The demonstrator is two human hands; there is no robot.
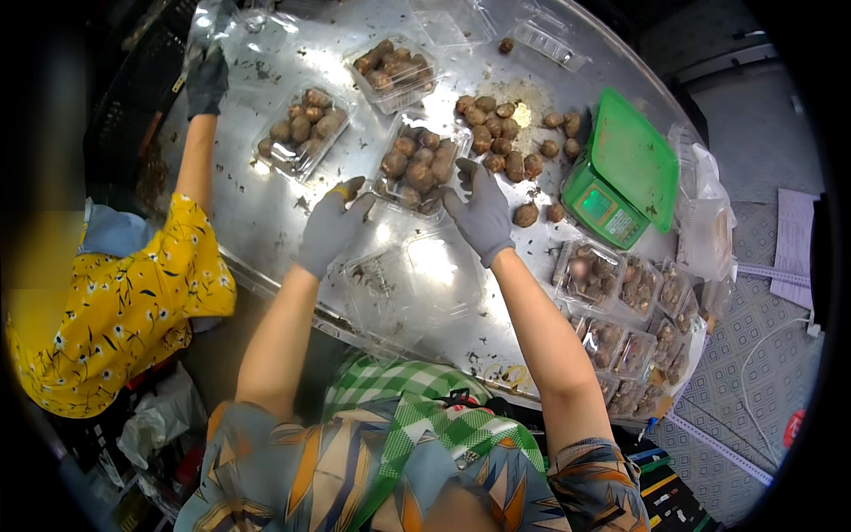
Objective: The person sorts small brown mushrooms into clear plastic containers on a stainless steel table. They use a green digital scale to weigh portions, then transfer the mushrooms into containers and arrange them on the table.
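Note:
My left hand (336,223), in a grey glove, is spread beside the lower left of a clear plastic clamshell box (420,166) full of brown taro-like tubers. On the box's right side is my right hand (479,206), gloved too, its fingertips close to the rim; whether it touches the box I cannot tell. Both hands hold nothing. Two more filled clamshells, one on the left (302,136) and one above (392,70), lie on the metal table (279,219). Loose tubers (498,130) are piled to the right. An empty open clamshell (412,286) lies between my forearms.
A green digital scale (618,173) stands at the right. Below it are several closed boxes of tubers (588,276) in rows. Empty clear boxes (545,40) lie at the far edge. At the left, a co-worker's gloved hand (206,80) reaches over the table by clear plastic packaging.

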